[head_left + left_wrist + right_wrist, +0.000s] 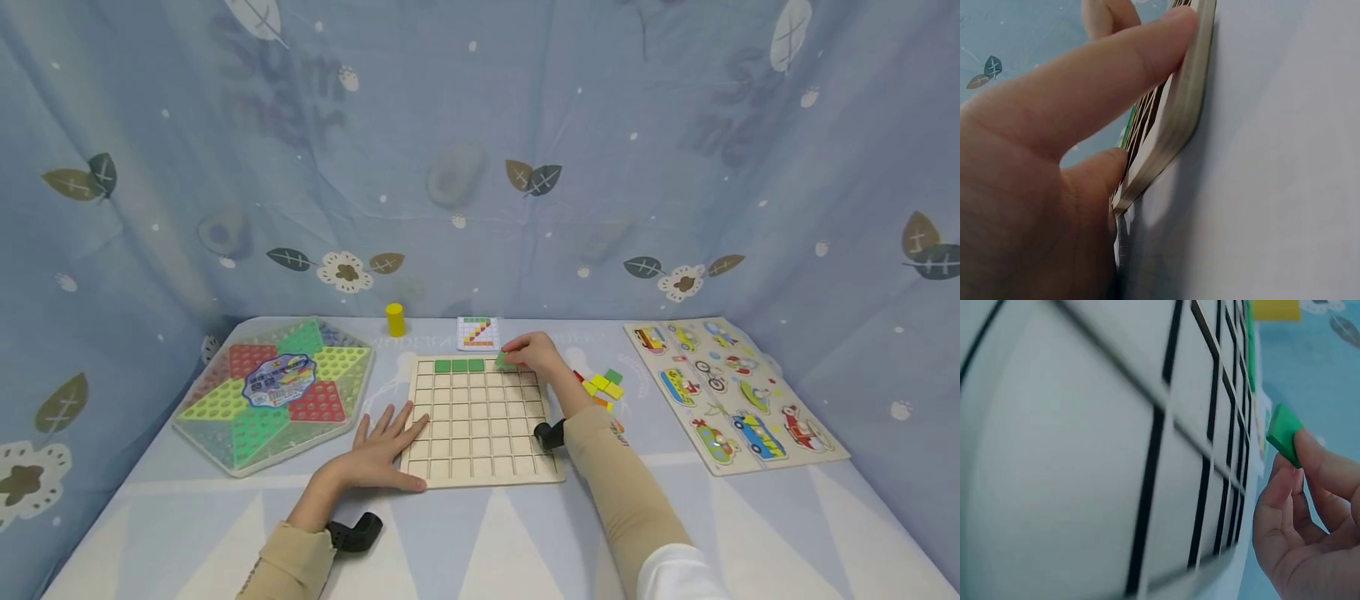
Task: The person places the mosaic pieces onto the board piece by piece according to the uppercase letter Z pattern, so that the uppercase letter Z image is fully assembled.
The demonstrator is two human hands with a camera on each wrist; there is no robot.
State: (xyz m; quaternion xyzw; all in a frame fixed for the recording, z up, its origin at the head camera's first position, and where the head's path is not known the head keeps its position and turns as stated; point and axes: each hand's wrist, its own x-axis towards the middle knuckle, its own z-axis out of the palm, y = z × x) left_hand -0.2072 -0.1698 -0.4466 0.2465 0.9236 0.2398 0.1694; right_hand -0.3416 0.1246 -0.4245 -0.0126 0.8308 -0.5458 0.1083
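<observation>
A wooden grid board (481, 425) lies mid-table, with three green square tiles (460, 366) side by side in its far row. My right hand (534, 353) pinches another green tile (1284, 432) between thumb and fingers over that row, right of the three. In the right wrist view the tile is tilted, held by one edge. My left hand (381, 450) lies with spread, straight fingers on the board's left edge, the thumb at its near left corner. The left wrist view shows the thumb (1147, 53) against the board's side.
A pattern card (477, 333) lies behind the board, a yellow cylinder (395, 320) to its left. Loose coloured tiles (602, 384) are scattered right of the board, near the right forearm. A hexagonal game board (277, 392) sits at left, a picture puzzle (735, 392) at right.
</observation>
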